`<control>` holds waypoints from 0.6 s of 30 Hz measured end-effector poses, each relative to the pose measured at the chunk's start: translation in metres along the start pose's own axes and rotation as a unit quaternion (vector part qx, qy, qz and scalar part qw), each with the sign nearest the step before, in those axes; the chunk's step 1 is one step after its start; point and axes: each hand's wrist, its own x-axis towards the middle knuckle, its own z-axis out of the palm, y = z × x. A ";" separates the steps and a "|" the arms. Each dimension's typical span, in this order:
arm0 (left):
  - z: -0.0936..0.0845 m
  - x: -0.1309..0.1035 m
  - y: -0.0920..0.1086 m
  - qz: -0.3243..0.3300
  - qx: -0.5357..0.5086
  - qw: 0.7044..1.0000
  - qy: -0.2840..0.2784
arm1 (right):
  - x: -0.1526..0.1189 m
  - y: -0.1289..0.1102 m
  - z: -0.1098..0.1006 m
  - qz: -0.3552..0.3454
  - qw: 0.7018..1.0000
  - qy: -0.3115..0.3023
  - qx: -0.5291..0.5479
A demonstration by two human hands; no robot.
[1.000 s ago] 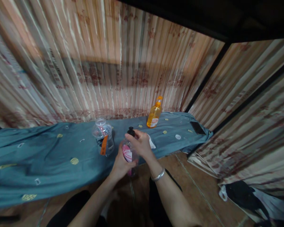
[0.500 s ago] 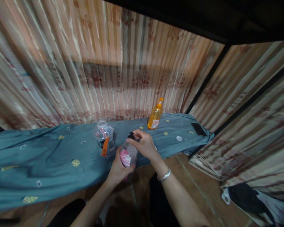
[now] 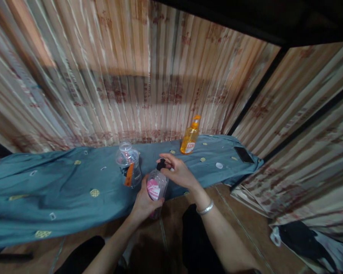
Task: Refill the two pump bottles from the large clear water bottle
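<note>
My left hand [image 3: 145, 203] is wrapped around a clear plastic bottle [image 3: 159, 182] with a pink and white label, held at the near edge of the cloth-covered surface. A black cap [image 3: 161, 164] tops the bottle, which leans slightly. At the cap, my right hand [image 3: 178, 170] has its thumb on the near side and its fingers curled around the far side. Left of the bottle stands a clear plastic cup [image 3: 128, 167] with an orange strip, a bottle neck showing above its rim. An orange pump bottle [image 3: 190, 137] stands upright farther back to the right.
A blue-green patterned cloth [image 3: 65, 190] covers the long, low surface. A dark phone [image 3: 244, 155] lies at its right end. Patterned curtains [image 3: 125, 87] hang behind, with dark frame bars [image 3: 255, 89] at the right. A dark and light bundle [image 3: 303, 239] lies lower right.
The view has shifted slightly. My right hand's fingers have loosened and straightened a little around the black cap. My left hand keeps hold of the bottle.
</note>
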 end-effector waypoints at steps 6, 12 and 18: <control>-0.002 -0.001 0.001 0.005 0.001 1.000 -0.004 | 0.001 -0.007 -0.001 0.041 0.989 0.054 -0.132; -0.003 -0.003 0.004 0.001 -0.008 1.000 -0.019 | 0.002 -0.005 0.001 0.030 0.999 0.011 -0.003; -0.004 -0.003 0.004 0.013 0.002 0.999 -0.048 | 0.006 0.008 -0.004 0.043 0.980 -0.056 0.185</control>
